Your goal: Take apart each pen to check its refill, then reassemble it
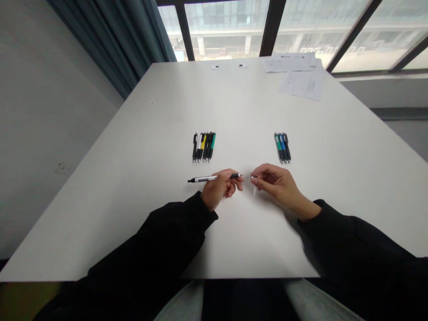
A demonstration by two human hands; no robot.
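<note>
My left hand (pixel 217 191) is closed around a white and black click pen (pixel 201 179), which lies almost level and points right. At its front end, past the dark grip, a thin refill tip sticks out bare. Just to the right, my right hand (pixel 280 186) pinches a small silver pen tip cone (pixel 253 177) between thumb and fingers. A narrow gap separates the cone from the refill. Both hands are over the white table (pixel 160 147), near its middle.
Beyond my left hand lies a row of several pens (pixel 203 143) in black, white, yellow and green. Another row of pens (pixel 281 143), green, blue and dark, lies beyond my right hand. Printed papers (pixel 301 84) and two small white pieces (pixel 243 66) are toward the window.
</note>
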